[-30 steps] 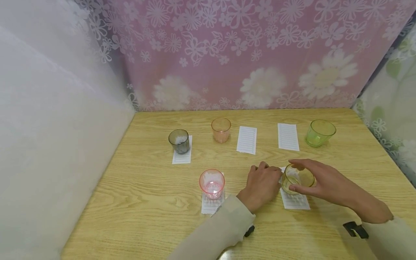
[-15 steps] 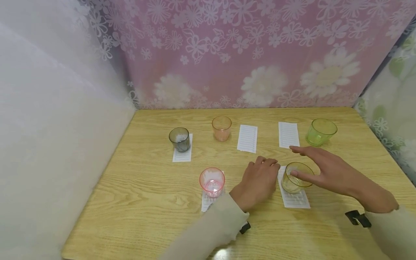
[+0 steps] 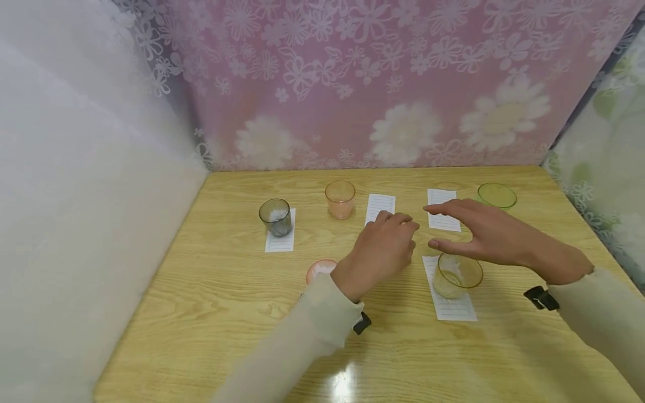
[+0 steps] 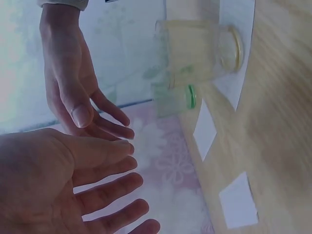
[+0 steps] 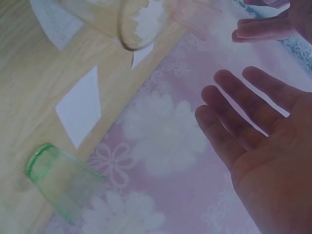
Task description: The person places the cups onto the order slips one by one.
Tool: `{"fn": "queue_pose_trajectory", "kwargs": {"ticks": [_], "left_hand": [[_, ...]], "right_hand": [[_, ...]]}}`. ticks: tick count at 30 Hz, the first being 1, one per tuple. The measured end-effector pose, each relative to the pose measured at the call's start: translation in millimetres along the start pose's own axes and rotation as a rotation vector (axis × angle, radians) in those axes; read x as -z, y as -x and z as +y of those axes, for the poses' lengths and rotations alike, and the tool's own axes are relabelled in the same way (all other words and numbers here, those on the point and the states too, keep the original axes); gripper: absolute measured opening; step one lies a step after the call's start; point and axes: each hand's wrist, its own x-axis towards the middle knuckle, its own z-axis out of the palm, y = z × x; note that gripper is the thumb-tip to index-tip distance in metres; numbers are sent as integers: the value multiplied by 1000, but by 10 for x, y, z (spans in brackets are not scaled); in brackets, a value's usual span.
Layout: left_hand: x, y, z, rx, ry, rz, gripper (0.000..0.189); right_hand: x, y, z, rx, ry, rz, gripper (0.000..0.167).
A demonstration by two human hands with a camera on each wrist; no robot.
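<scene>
My left hand (image 3: 378, 249) is raised above the middle of the table, its fingers spread and relaxed in the left wrist view, holding nothing. Opposite it my right hand (image 3: 484, 232) hovers with thumb and fingers parted, also holding nothing. Just below the right hand, a clear yellow cup (image 3: 456, 280) stands upright on a lined paper slip (image 3: 456, 312). Behind that hand shows the rim of a green cup (image 3: 497, 196); in the right wrist view the green cup (image 5: 63, 180) appears whole. A pink cup (image 3: 321, 270) is mostly hidden by my left sleeve.
Toward the back left, a grey cup (image 3: 277, 219) sits on a lined slip (image 3: 279, 244). An orange cup (image 3: 340, 201) stands on the bare wood. Two more lined slips, one left (image 3: 380, 204) and one right (image 3: 443, 224), lie toward the back. Floral cloth (image 3: 322, 112) hangs behind.
Both hands have lifted away from the yellow cup toward the back, the left also shifting left. The right hand has let go of the cup, which stays on its slip.
</scene>
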Motion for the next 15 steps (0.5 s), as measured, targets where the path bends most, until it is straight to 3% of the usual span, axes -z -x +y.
{"fn": "queue_pose_trajectory", "kwargs": {"ticks": [10,15], "left_hand": [[285,-156,-367,94,57,-52,46],[382,-244,-595,145,89,-41,47]], "right_hand": [[139,-396,29,-43,-63,-4,61],[197,-556,79,-65,-66,-21,63]]}}
